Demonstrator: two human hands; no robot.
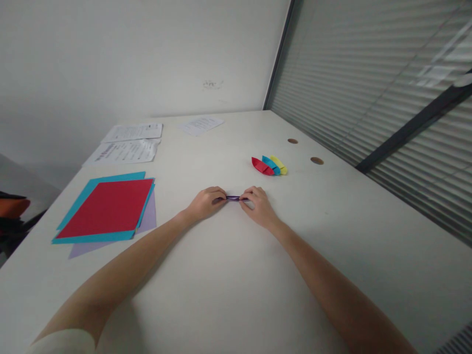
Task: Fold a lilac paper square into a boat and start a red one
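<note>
A small folded purple paper [232, 198] lies flat and narrow on the white table [228, 275], stretched between my two hands. My left hand [205, 202] pinches its left end with curled fingers. My right hand [258, 205] pinches its right end the same way. Both forearms reach out over the table from the near edge. Most of the paper is hidden by my fingers.
Three folded paper boats, red [261, 166], blue [271, 164] and yellow [279, 164], sit together behind my right hand. A stack of red, blue and lilac sheets [108, 209] lies at the left. Printed pages [127, 145] lie at the back. Two round holes [316, 161] and a blinded window are on the right.
</note>
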